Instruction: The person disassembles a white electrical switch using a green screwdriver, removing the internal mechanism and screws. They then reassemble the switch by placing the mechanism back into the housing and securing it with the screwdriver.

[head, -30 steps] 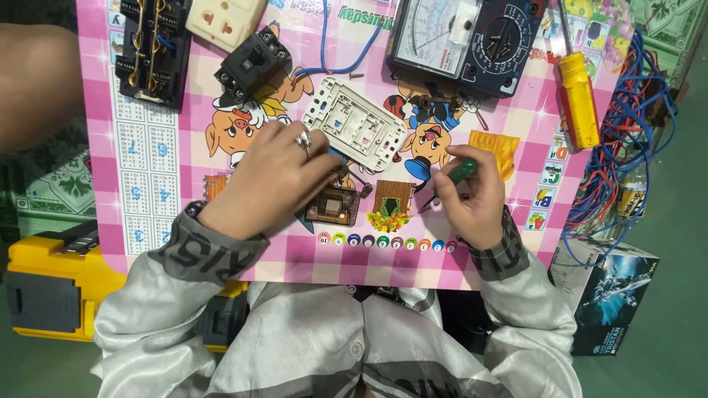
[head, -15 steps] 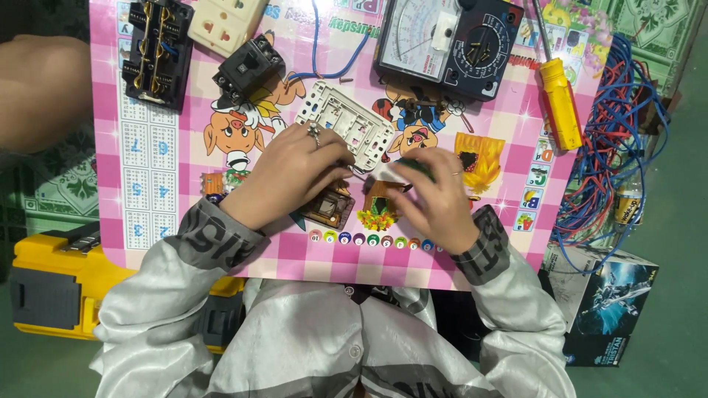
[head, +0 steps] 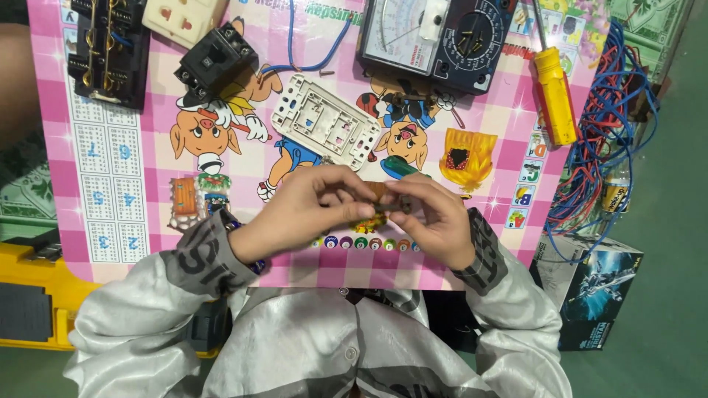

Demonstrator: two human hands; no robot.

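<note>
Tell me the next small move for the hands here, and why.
Probably bring the green-handled tool in the right hand to the small brown part pinched between both hands. The left hand already steadies that part above the pink mat, and the white switch plate lies apart, untouched. The part's details are too hidden to say more.

Both forearms come in from near edge, angle inward, meet at centre. Grey sleeves cover arms to wrists. Left hand [head: 306, 210] back up, fingers curled, tips pointing right, pinched together. Right hand [head: 435, 217] back up, fingers bent, tips pointing left, closed in pinch. Fingertips of both hands touch or nearly touch. Wrists well apart, elbows spread wide to left and right.
</note>
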